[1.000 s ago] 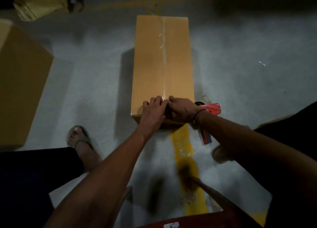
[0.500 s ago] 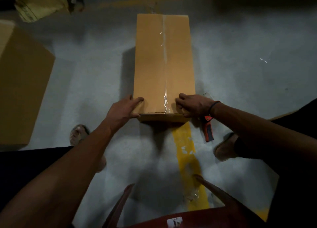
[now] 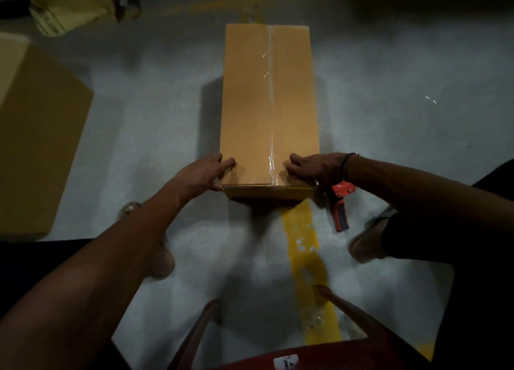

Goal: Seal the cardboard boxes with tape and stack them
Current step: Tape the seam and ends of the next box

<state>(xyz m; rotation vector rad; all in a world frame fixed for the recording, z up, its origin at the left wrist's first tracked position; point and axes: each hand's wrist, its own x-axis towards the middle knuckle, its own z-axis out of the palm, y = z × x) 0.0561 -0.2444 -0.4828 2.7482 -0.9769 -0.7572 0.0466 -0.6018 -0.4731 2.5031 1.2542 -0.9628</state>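
A long brown cardboard box (image 3: 250,97) lies on the grey floor, with a strip of clear tape (image 3: 271,105) running along its top seam. My left hand (image 3: 204,172) grips the box's near left corner, fingers on top and thumb on the near face. My right hand (image 3: 314,166) holds the near right corner with curled fingers on the lid. A red tape dispenser (image 3: 340,205) lies on the floor just below my right wrist, partly hidden by it.
A second, larger cardboard box (image 3: 36,136) stands at the left. A crumpled yellowish bag (image 3: 66,5) lies at the far left. A yellow floor line (image 3: 303,241) runs toward me. My feet flank the box; a red chair edge (image 3: 278,358) sits below.
My hands moved apart from the middle of the box's near edge, over the tape end, out to its two near corners. The view has shifted slightly.
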